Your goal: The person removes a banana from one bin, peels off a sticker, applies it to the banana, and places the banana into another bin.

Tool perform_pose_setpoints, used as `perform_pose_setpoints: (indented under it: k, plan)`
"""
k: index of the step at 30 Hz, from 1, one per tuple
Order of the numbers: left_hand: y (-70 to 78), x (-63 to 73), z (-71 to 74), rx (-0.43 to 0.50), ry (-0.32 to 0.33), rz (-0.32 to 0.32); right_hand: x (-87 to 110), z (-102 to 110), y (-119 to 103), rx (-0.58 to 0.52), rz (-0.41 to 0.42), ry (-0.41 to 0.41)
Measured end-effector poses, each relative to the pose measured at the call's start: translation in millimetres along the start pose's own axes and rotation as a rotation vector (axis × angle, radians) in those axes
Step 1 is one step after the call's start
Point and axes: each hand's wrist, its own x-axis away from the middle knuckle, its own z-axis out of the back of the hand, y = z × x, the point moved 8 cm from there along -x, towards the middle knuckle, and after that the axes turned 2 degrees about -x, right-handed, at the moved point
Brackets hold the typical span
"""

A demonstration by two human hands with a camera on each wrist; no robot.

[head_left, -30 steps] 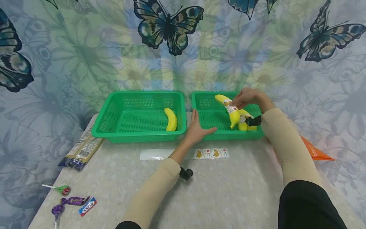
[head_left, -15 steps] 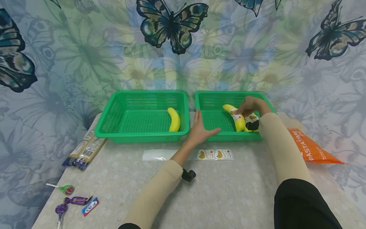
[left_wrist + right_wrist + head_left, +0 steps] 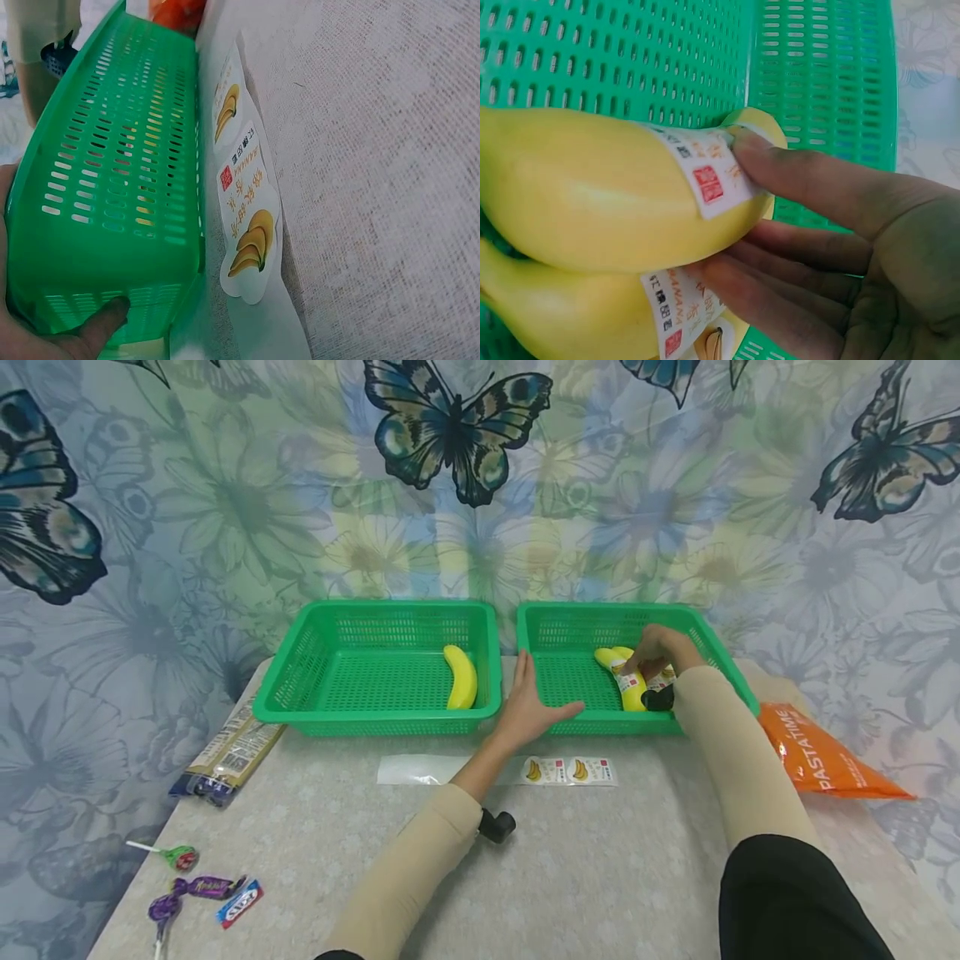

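Note:
My right hand (image 3: 663, 648) is inside the right green basket (image 3: 592, 722). Its thumb and fingers pinch a yellow banana (image 3: 607, 199) with a printed label around its middle. Close against that one lies another labelled banana (image 3: 577, 311), as the right wrist view shows. My left hand (image 3: 527, 708) is at the near left corner of the same basket, fingers extended and thumb spread. In the left wrist view its thumb (image 3: 101, 326) lies against the basket's side. A strip of banana stickers (image 3: 567, 770) lies on the table below the left hand, partly covered by the forearm.
To the left stands another green basket (image 3: 375, 723) holding one unlabelled banana (image 3: 462, 678). An orange packet (image 3: 825, 756) is beside the right forearm. A gold packet (image 3: 232, 747), a green lollipop (image 3: 180, 858), a purple lollipop (image 3: 163, 908) and wrapped sweets (image 3: 240, 903) lie at left.
My right hand has lowered the labelled banana into the right basket, beside the other labelled ones. The left hand stays at the basket's corner. The head view has shifted slightly.

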Motion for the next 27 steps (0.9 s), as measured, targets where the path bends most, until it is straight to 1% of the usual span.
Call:
perform_pose_setpoints:
  k: [6, 11, 14, 18, 21, 27]
  plan:
    - [-0.8, 0.0, 0.3, 0.013, -0.001, 0.001, 4.3, 0.6, -3.5, 0.071, -0.006, 0.028]
    - [0.4, 2.5, 0.4, 0.019, -0.005, -0.003, -1.1, 1.2, 0.4, 0.151, 0.001, 0.05]
    - [0.4, 3.8, -0.8, 0.014, -0.011, -0.002, -5.9, -1.1, 5.8, 0.127, -0.009, 0.036]
    - [0.6, 4.0, -0.5, 0.022, -0.005, 0.0, -6.5, -2.4, 8.1, 0.072, -0.007, 0.018]
    - [0.7, 3.3, 0.5, 0.026, 0.002, -0.005, -5.7, -0.9, 7.3, 0.071, -0.004, 0.024]
    - [-0.6, 2.6, 0.5, 0.023, -0.004, -0.007, -4.2, -1.8, 6.4, 0.052, -0.006, 0.005]
